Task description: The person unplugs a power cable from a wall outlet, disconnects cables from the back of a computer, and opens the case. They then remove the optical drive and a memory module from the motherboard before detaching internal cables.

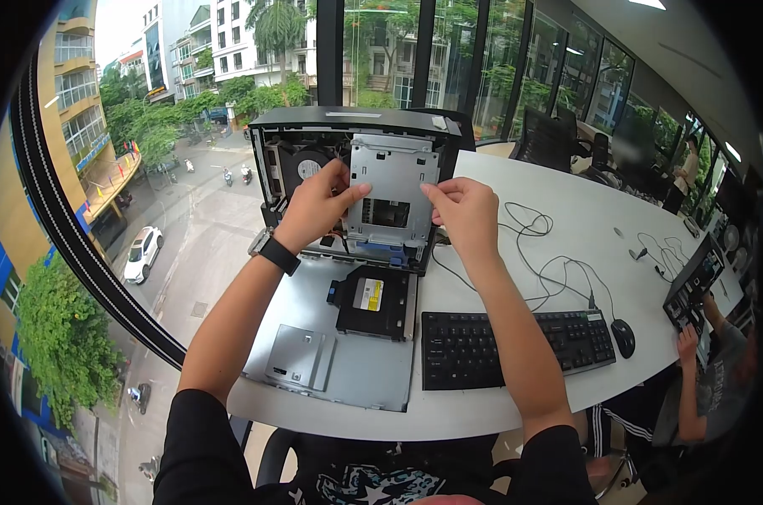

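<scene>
A desktop computer case (356, 119) stands at the back of the table with its open side facing me. In front of its interior is a silver metal drive bracket (390, 173) with a rectangular cutout. My left hand (318, 204), wearing a wristwatch (272, 249), pinches the bracket's left edge; some of its fingers are hidden behind it. The right edge is pinched between the thumb and fingers of my right hand (466, 209). Below lies the flat metal side panel (360, 370), bearing a black optical drive (373, 305) with a yellow-and-white label.
A black keyboard (474, 349) and mouse (622, 337) lie to the right, with loose cables (558, 269) behind them. At far right, another person's hand (688, 343) touches a second computer case (693, 282). Windows (381, 59) rise behind the table.
</scene>
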{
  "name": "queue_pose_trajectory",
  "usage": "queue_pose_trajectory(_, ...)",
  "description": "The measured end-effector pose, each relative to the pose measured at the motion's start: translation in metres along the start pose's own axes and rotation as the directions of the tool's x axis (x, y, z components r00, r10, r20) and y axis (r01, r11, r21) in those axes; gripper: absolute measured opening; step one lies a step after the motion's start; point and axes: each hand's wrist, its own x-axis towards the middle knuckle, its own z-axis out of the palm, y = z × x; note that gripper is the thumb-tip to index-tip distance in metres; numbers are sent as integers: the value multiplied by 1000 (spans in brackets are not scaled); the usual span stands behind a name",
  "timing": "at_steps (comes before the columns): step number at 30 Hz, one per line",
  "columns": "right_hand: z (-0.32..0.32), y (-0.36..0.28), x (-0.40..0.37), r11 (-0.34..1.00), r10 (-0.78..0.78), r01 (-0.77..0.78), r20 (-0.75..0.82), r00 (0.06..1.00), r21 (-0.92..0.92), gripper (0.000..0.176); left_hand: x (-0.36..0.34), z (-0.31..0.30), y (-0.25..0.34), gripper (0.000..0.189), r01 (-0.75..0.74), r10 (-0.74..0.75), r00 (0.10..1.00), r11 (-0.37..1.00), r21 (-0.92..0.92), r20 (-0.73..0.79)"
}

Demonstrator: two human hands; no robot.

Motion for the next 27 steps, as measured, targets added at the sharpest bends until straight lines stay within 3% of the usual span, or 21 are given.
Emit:
queue_pose_trajectory(10, 8, 15, -1, 999, -43, 41, -114, 993, -19, 31, 4, 5, 2, 38, 26, -24, 999, 997, -71, 35)
queue_pose_trajectory(12, 0, 12, -2, 894, -316, 235, -165, 934, -382, 38, 3, 7, 4, 33, 28, -25, 999, 997, -71, 46)
queue_pose_trajectory(16, -10, 14, 6, 854, -305, 191, -169, 937, -484, 45, 6, 10, 0, 31, 37, -33, 999, 987, -154, 28)
queue_pose_trajectory(19, -4, 36, 23, 887, -395, 314, -206, 895, -339, 59, 8, 12, -1, 34, 32, -31, 999, 986, -161, 13)
queue_pose_trajectory(21, 2, 52, 36, 958, -261, 248, -80, 962, -145, 77, 7, 13, 0, 37, 37, -38, 999, 985, -169, 2)
queue_pose_trajectory(22, 7, 61, 41, 958, -262, 249, -82, 961, -146, 77, 6, 13, 1, 37, 44, -45, 999, 981, -190, 0)
queue_pose_trajectory(24, 14, 67, 47, 982, -152, 142, 75, 985, 128, 85, 6, 14, 1, 37, 48, -51, 999, 976, -212, -8)
queue_pose_trajectory(27, 20, 56, 40, 977, -122, 98, 122, 985, 187, 82, 4, 13, 8, 36, -5, -6, 998, 987, -163, -66)
